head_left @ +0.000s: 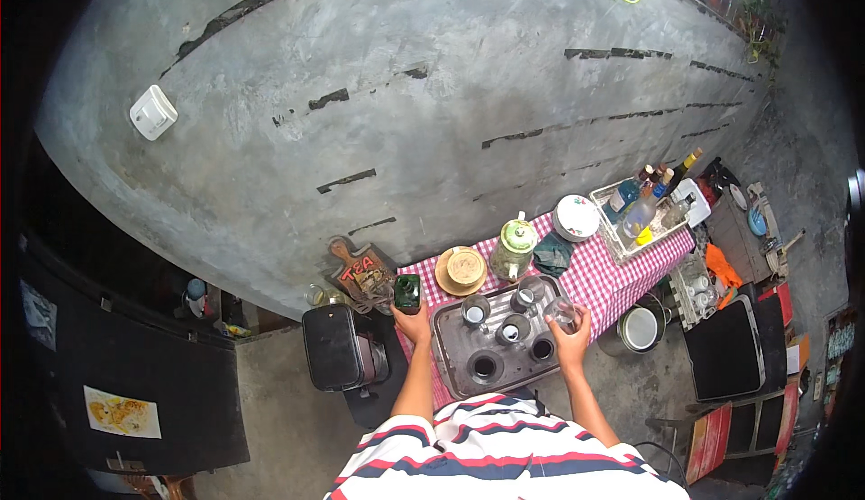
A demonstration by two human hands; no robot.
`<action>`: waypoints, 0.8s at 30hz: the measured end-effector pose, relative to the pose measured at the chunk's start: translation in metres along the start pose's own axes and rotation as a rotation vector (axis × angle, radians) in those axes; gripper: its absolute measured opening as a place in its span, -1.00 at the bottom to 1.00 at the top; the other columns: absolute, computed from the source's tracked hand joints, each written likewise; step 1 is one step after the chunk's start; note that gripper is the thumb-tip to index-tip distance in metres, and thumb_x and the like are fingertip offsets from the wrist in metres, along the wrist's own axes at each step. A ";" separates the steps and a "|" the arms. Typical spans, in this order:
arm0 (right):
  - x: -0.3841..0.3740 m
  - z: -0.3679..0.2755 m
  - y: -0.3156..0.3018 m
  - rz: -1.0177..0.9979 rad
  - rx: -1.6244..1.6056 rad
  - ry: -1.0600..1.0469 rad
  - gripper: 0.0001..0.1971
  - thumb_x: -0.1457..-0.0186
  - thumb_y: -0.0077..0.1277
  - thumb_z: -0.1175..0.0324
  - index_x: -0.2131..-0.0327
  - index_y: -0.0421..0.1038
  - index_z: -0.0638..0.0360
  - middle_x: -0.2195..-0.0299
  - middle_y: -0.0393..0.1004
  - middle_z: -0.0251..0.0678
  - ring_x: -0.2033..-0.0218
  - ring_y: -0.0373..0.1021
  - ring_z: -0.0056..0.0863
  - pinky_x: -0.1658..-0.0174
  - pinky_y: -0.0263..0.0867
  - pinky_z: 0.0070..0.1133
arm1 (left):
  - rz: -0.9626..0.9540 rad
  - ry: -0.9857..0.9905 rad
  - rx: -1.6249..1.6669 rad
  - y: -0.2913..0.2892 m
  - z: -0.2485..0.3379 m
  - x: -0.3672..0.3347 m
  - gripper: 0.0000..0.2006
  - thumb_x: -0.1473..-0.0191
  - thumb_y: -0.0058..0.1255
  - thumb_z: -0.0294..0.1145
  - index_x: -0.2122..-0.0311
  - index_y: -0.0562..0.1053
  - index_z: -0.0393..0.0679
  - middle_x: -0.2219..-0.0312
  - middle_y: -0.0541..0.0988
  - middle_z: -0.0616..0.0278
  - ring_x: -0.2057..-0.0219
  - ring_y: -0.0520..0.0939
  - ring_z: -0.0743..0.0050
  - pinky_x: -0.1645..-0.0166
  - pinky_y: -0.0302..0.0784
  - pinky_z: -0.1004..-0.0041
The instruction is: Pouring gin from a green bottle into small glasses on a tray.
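Observation:
My left hand [415,324] is closed around a dark green, glassy container [407,291] at the left end of the table. My right hand [572,340] grips a clear drinking glass [560,313] over the right side of a dark metal tray [448,356]. On that tray stand several glasses and cups, among them a clear glass [475,309] and a dark-looking cup [485,367]. Behind the tray are a green-patterned teapot [514,246] with a lid and a round tan woven-looking piece [465,267] on a saucer-like base.
A red-checked cloth [622,275] covers the table. White lidded pot [577,218], dark green cloth [552,253] and a bottle basket [623,246] stand along the back. At left are a painted wooden board [357,270] and a black boxy appliance [332,347]. A bucket [638,329] is at right.

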State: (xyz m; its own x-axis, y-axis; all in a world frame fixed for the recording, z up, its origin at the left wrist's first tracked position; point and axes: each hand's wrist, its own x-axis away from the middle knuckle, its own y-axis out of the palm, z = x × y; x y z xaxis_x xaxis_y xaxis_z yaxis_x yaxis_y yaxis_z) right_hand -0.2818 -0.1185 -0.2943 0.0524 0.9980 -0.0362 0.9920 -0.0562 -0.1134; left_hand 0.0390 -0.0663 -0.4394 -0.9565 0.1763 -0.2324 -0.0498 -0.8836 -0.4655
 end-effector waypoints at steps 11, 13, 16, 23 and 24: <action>-0.003 -0.031 0.000 -0.029 -0.077 -0.026 -0.40 0.06 0.31 0.51 -0.02 0.18 0.14 0.00 0.46 -0.22 -0.03 0.38 -0.48 0.02 0.32 -0.54 | -0.191 0.222 0.124 -0.075 0.068 -0.010 -0.22 0.25 0.45 -0.15 -0.04 0.35 -0.36 0.16 0.55 -0.19 0.10 0.55 -0.21 -0.04 0.40 0.11; -0.002 -0.038 0.001 -0.022 -0.109 -0.084 -0.42 0.05 0.29 0.53 -0.01 0.18 0.14 0.00 0.45 -0.21 -0.03 0.38 -0.48 0.03 0.32 -0.54 | -0.247 0.147 0.129 -0.089 0.084 -0.013 -0.16 0.26 0.46 -0.19 -0.07 0.30 -0.50 0.09 0.50 -0.32 0.01 0.51 -0.27 -0.10 0.38 0.11; -0.002 -0.056 0.008 -0.073 -0.180 -0.098 -0.42 0.05 0.27 0.58 -0.02 0.18 0.18 0.00 0.45 -0.16 -0.02 0.38 -0.45 -0.02 0.33 -0.53 | -0.262 0.129 0.245 -0.118 0.115 -0.017 -0.10 0.26 0.47 -0.17 -0.10 0.26 -0.55 0.06 0.48 -0.33 0.00 0.50 -0.28 -0.13 0.34 0.10; -0.010 -0.106 0.024 -0.202 -0.297 -0.230 -0.39 0.05 0.25 0.60 -0.06 0.17 0.20 0.01 0.44 -0.10 -0.03 0.38 -0.39 -0.12 0.28 -0.48 | -0.185 0.373 0.606 -0.180 0.208 -0.029 -0.42 0.11 0.35 -0.41 -0.02 0.35 -0.34 0.19 0.53 0.09 0.19 0.55 0.33 0.03 0.45 0.34; -0.010 -0.115 0.026 -0.229 -0.325 -0.246 -0.39 0.05 0.25 0.60 -0.07 0.17 0.20 0.01 0.44 -0.10 -0.04 0.38 -0.39 -0.14 0.27 -0.47 | -0.199 0.378 0.615 -0.189 0.220 -0.029 -0.43 0.11 0.35 -0.41 -0.01 0.35 -0.33 0.20 0.54 0.10 0.20 0.56 0.36 0.06 0.46 0.36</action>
State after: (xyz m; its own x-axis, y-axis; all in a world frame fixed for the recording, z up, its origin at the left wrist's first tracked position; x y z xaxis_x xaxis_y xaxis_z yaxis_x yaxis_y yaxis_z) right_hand -0.2428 -0.1268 -0.1823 -0.1617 0.9446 -0.2856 0.9617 0.2158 0.1692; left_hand 0.0133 0.0004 -0.1571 -0.7540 0.3969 -0.5233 -0.4694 -0.8830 0.0066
